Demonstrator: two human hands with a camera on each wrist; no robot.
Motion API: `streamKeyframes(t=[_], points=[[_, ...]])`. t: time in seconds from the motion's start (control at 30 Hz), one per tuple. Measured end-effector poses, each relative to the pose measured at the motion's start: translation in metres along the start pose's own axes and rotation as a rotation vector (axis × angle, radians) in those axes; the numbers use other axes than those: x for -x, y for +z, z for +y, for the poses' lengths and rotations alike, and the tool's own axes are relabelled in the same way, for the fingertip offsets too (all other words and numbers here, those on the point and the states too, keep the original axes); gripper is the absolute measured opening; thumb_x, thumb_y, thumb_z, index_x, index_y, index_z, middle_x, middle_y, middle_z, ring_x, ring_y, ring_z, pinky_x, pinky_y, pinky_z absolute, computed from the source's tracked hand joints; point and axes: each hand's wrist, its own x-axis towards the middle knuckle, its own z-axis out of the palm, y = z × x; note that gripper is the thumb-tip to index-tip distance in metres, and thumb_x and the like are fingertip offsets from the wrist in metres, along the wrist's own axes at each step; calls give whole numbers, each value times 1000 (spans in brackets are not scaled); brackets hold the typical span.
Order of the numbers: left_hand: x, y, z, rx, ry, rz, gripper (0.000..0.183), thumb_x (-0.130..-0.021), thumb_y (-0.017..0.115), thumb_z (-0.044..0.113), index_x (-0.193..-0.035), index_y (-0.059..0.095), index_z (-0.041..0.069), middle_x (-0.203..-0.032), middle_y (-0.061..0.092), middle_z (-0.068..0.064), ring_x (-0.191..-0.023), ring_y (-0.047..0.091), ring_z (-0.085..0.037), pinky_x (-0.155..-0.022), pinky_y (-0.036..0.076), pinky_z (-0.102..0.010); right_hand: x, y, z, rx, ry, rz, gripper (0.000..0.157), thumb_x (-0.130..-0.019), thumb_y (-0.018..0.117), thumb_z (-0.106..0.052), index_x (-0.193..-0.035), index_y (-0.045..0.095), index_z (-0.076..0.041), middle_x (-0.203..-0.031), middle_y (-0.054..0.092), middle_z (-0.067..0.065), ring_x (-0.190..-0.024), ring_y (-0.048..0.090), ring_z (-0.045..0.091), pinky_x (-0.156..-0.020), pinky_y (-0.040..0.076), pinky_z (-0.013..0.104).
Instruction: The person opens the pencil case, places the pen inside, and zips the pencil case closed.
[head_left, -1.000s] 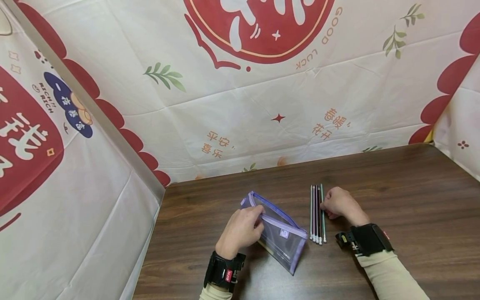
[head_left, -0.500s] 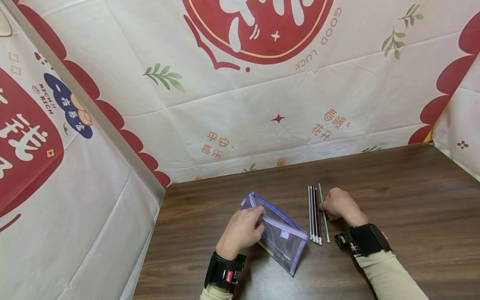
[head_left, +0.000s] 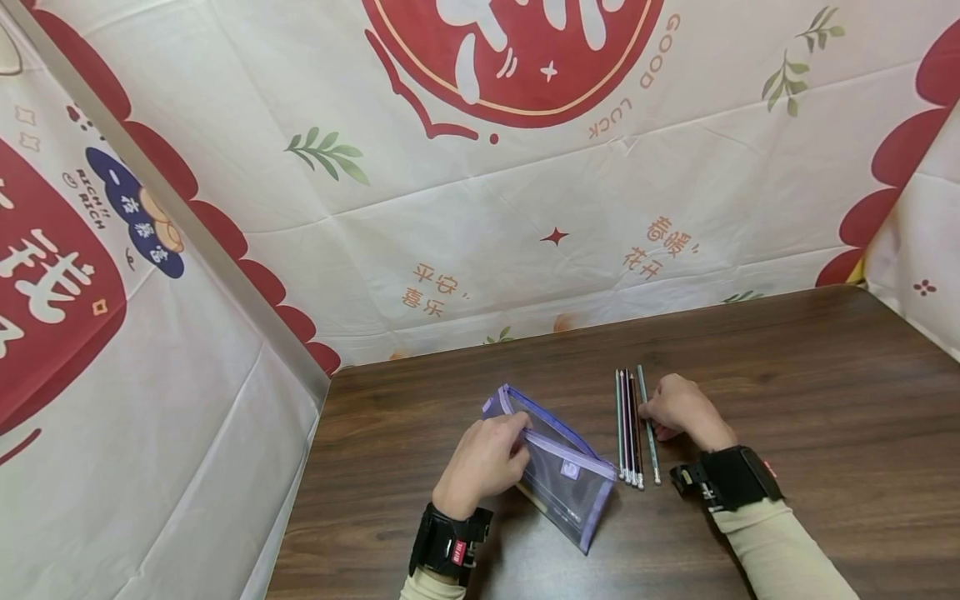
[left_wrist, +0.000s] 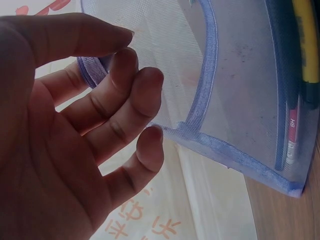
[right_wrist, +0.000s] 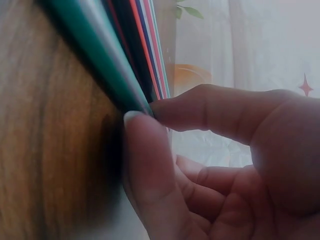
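Observation:
A purple-edged mesh pencil case (head_left: 561, 487) lies slanted on the table, its zip side spread apart. At that side my left hand (head_left: 483, 458) pinches the edge between thumb and forefinger. Through the mesh in the left wrist view show a yellow-and-dark pen (left_wrist: 306, 40) and a slim item with a red-and-white label (left_wrist: 292, 127). My right hand (head_left: 684, 410) pinches a green pencil (head_left: 652, 450) between thumb and a finger, the pencil angled slightly away from the others. Several pencils (head_left: 628, 429) lie side by side just left of it, eraser ends toward me.
The brown wooden table (head_left: 810, 400) ends at a printed white cloth (head_left: 510, 233) behind. Another printed cloth (head_left: 195, 400) hangs on the left, along a grey edge. A black strap with a camera sits on each wrist.
The green pencil has swung away from the row, its eraser end moving right, opening a gap. The rest of the row shifted slightly left. The left hand and pencil case have hardly moved.

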Motion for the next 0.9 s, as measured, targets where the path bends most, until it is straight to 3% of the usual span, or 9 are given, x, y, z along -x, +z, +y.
streamKeyframes(t=[0.23, 0.9], points=[[0, 1, -1, 5, 8, 4, 11, -77, 63, 10, -86, 57, 14, -62, 42, 8, -50, 38, -4, -42, 25, -16, -2, -2, 1, 37, -10, -1, 24, -86, 60, -12, -64, 52, -4, -59, 62, 9, -49, 63, 17, -52, 54, 33], [-1, 0, 1, 20, 0, -11, 12, -76, 63, 9, -85, 56, 14, -62, 42, 8, -49, 38, -3, -41, 25, -16, 6, -9, -7, 11, -78, 13, 23, -87, 61, -14, -70, 58, 0, -65, 62, 8, -55, 61, 16, -53, 55, 33]])
